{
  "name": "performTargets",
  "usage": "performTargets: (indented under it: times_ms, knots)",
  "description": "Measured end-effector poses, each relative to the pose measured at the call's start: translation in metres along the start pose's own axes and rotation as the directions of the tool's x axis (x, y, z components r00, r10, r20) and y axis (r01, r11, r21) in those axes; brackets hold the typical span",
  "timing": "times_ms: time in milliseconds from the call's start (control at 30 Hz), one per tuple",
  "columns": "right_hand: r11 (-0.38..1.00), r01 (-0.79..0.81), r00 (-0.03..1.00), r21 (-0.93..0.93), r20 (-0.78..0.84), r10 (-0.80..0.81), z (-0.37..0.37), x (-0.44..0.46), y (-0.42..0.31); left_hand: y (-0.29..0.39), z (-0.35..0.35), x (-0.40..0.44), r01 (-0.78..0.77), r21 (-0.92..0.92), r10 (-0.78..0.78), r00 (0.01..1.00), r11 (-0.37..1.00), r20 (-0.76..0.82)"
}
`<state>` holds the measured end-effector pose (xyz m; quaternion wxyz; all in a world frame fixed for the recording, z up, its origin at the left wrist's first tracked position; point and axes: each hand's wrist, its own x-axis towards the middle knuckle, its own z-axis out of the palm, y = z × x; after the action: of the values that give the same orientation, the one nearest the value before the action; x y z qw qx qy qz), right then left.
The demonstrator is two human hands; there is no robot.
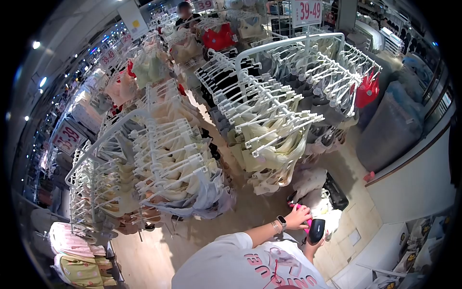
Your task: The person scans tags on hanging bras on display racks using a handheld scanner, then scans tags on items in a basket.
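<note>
My left hand [299,216], with a watch [281,220] on the wrist, has its fingers on a bright pink item [297,207] beside a black rounded object [316,231]. Against the lower side of that black object is my right hand [314,248], its fingers partly hidden behind it. Just beyond both hands, white and pale garments [317,200] lie in and over a black open container [336,191] on the floor.
Racks of bras on white hangers [269,115] stand ahead, with another rack [168,159] to the left. A large grey wrapped bundle [392,127] and a white counter [414,180] are at right. Folded clothes [79,269] lie lower left. A person [186,17] stands far back.
</note>
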<state>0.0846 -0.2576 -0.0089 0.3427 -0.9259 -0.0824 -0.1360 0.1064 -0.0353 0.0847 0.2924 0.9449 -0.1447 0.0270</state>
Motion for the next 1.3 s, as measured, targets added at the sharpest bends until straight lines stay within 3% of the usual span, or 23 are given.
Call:
performTargets:
  times_ms: [167,267,467,800,900,1000,1200,1300]
  knots:
    - [0.998,0.004,1.000,0.058,0.011,-0.005,-0.015,0.021,-0.026,-0.003,0.013,0.011,0.014,0.038,-0.013,0.999,0.999,-0.043]
    - [0.991,-0.078,0.997,0.108,0.025,0.076,-0.010,0.027,-0.015,-0.004,0.013,0.020,0.022,0.056,-0.018,0.998,0.998,-0.062]
    - [0.994,-0.103,0.987,0.022,0.125,0.100,-0.010,0.052,-0.001,-0.003,0.011,0.045,0.043,0.045,-0.040,0.997,0.998,-0.066]
    - [0.996,0.055,0.996,0.070,-0.068,-0.051,-0.005,0.097,0.016,-0.006,0.021,0.092,0.054,0.031,-0.051,0.995,0.998,-0.088]
    - [0.995,0.002,1.000,0.099,-0.003,-0.002,-0.006,0.108,0.025,-0.006,0.021,0.105,0.053,0.039,-0.049,0.993,0.998,-0.103]
    - [0.993,0.065,0.996,0.097,-0.070,-0.058,-0.005,0.122,0.024,-0.006,0.020,0.117,0.058,0.034,-0.054,0.992,0.998,-0.112]
    - [0.994,0.020,0.997,0.108,-0.076,-0.012,0.006,0.136,0.052,-0.007,0.025,0.140,0.047,0.026,-0.044,0.993,0.999,-0.112]
    - [1.000,0.019,0.998,0.015,-0.059,-0.018,0.006,0.148,0.058,-0.009,0.024,0.154,0.053,0.013,-0.051,0.992,0.999,-0.113]
